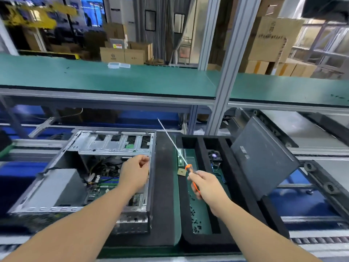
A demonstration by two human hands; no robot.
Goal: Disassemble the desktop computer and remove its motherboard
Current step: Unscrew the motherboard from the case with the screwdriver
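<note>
Green tabletop carried the opened computer case point(81, 173) at lower left and a foam tray point(190, 241) to its right. Right hand point(205, 188) held a long screwdriver point(188, 168), its grip closed round the handle, over the tray. Left hand point(135, 174), fingers curled, apparently pinching something too small to tell, hovered above the motherboard point(102, 186) inside. Cables crossing the board could snag; the raised shaft might scratch it.

— Where's the desktop computer point(79, 178)?
— Lying on its side, open face up, under the left hand point(135, 172), well left of the right hand point(204, 188). Grey metal chassis, side cover off.
— And the motherboard point(103, 186)?
— Green, flat in the case bottom just left of the left hand, with cables across it. A grey box sits in the case farther left; a perforated metal cage spans the far end beyond the fingers.
</note>
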